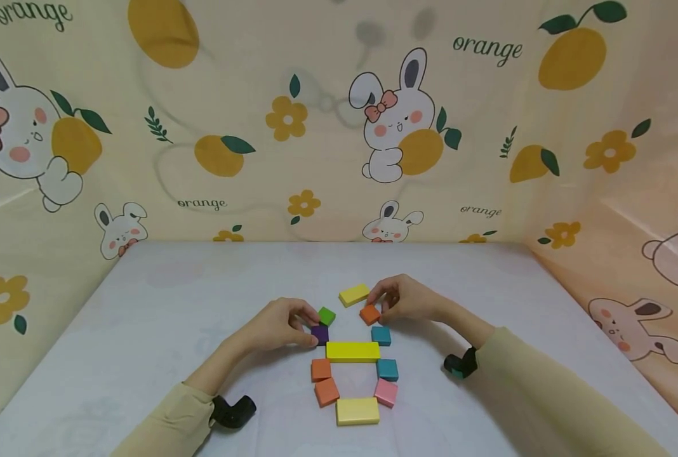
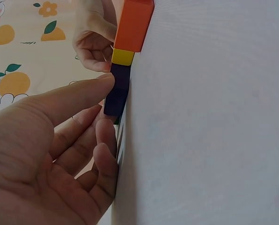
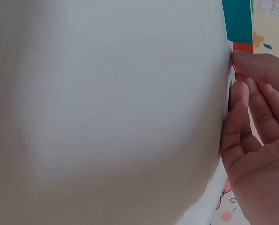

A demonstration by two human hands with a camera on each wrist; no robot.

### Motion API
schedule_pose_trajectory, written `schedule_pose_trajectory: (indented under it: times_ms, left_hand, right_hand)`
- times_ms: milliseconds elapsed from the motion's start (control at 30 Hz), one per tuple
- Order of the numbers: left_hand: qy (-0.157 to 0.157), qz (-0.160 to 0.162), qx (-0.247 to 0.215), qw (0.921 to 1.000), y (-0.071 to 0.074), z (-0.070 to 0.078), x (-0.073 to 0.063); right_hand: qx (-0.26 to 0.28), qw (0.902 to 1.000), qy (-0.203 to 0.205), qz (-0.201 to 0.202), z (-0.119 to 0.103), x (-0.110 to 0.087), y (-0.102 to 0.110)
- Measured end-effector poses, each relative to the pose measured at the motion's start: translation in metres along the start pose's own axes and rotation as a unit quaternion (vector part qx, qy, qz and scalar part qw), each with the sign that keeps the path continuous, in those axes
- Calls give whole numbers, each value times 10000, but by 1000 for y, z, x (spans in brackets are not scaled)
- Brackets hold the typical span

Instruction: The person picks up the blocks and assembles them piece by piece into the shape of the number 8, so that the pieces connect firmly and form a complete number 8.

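Observation:
My left hand (image 1: 280, 325) pinches a dark purple block (image 1: 319, 335), with the thumb on its near side and the fingers at its far side. In the left wrist view the thumb lies against the purple block (image 2: 117, 89). A green block (image 1: 327, 316) sits just beyond it, close to the index fingertip. Across from it, my right hand (image 1: 410, 298) holds an orange block (image 1: 370, 314) between thumb and fingers. That orange block (image 3: 243, 48) is partly hidden behind a teal block (image 3: 238, 21) in the right wrist view. A pale yellow block (image 1: 353, 294) lies slanted beyond both hands.
Nearer me, a long yellow block (image 1: 353, 351) spans between the two sides. Below it are two orange blocks, one here (image 1: 325, 392), a teal block (image 1: 387, 369), a pink block (image 1: 386, 393) and a pale yellow block (image 1: 357, 412). A printed cloth (image 1: 327, 152) hangs behind the white table (image 1: 219, 273).

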State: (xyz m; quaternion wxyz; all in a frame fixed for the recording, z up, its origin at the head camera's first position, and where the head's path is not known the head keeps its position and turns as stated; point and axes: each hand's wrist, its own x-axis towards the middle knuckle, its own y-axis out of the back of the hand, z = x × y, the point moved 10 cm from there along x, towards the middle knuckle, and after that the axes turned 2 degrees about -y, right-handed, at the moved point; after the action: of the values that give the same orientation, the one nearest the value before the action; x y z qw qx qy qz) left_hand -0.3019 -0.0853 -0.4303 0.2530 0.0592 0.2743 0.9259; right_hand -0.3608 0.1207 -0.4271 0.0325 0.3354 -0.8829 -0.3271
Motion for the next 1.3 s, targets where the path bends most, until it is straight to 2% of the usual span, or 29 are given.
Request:
schedule_pose_trajectory:
  times_ms: [1300]
  left_hand:
    - [15,-5,12,10000,-1,-4,2]
  right_hand:
    - [-136,9997,200,-8,-3,-8,2]
